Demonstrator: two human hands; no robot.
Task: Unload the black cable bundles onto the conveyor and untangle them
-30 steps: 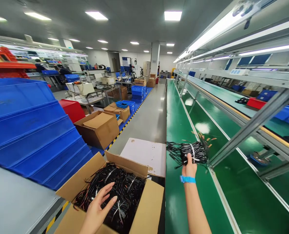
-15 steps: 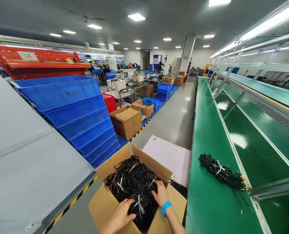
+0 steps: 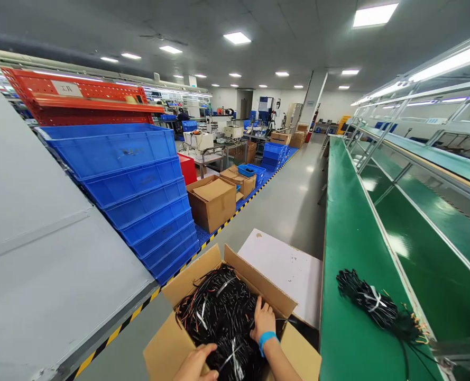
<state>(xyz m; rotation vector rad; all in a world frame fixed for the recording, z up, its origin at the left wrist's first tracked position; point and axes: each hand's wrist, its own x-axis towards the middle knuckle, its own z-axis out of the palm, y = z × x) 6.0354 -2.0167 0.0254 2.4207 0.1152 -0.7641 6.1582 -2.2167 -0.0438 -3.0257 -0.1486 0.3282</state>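
Stacked blue crates stand at far left. Below centre, an open cardboard box holds bundled black wires. The left hand rests on the wires, fingers curled; whether it grips them cannot be told. The right hand presses flat on the wires, fingers spread. A separate tied wire bundle lies on the green bench, right.

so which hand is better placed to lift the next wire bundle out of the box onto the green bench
Probably the right hand: it lies on the wire bundles in the cardboard box, on the side nearer the green bench. The left hand sits at the box's near edge, farther from the bench.
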